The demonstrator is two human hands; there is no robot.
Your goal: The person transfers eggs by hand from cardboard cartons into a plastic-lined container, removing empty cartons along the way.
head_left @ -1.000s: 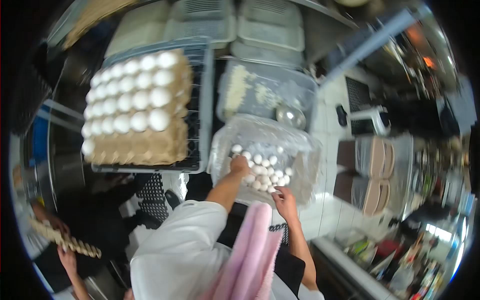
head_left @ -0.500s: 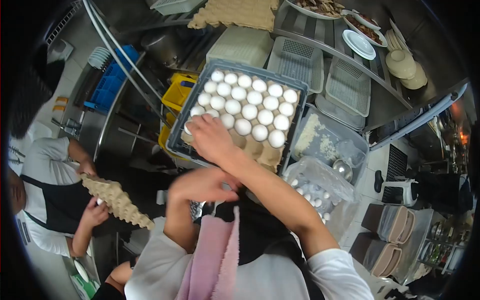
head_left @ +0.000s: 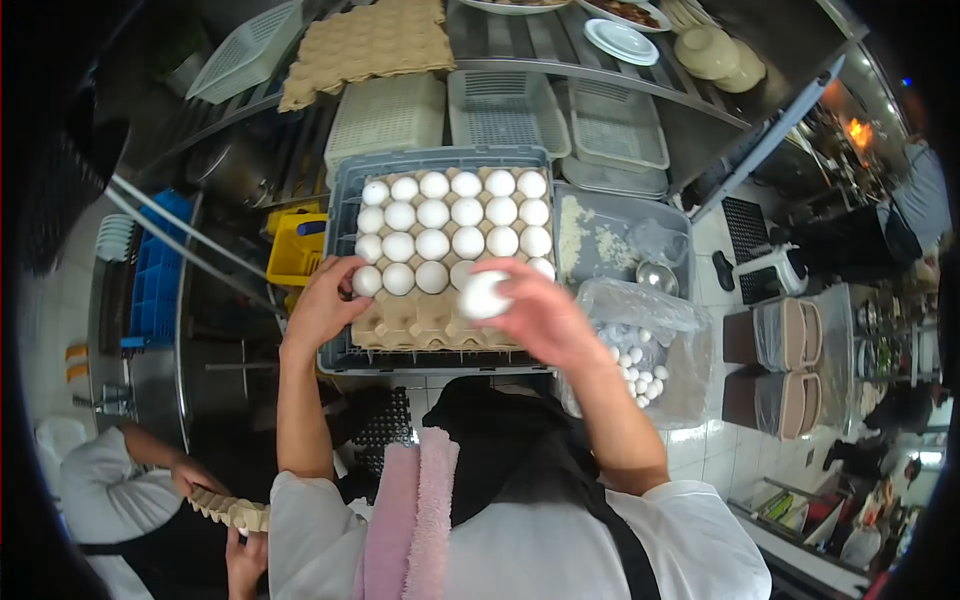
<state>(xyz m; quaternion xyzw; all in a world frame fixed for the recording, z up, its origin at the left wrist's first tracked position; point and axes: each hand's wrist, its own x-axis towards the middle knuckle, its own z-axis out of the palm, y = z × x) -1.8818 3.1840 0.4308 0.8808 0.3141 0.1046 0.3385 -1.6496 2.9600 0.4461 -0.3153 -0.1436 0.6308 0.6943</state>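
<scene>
Rows of white eggs (head_left: 432,213) sit in a cardboard egg tray (head_left: 400,322), its front row of cups showing bare. The tray rests in a grey plastic crate (head_left: 338,215). At the tray's left edge, my left hand (head_left: 322,305) has its thumb and fingers closed around the leftmost egg (head_left: 366,281) of the front filled row. My right hand (head_left: 545,318), smeared by motion, grips a white egg (head_left: 484,295) above the right half of the tray. That hand partly hides eggs behind it.
A clear plastic bag (head_left: 685,345) with small white eggs lies right of the crate. Behind it is a grey tub (head_left: 625,220) with white crumbs and a metal bowl (head_left: 657,276). A co-worker (head_left: 125,490) at lower left holds an egg carton (head_left: 225,510). Baskets (head_left: 505,110) stand behind.
My right hand has moved from the tray's left side to the right, an egg now visible in it. My left hand has gone up to the tray's left edge. The view has turned.
</scene>
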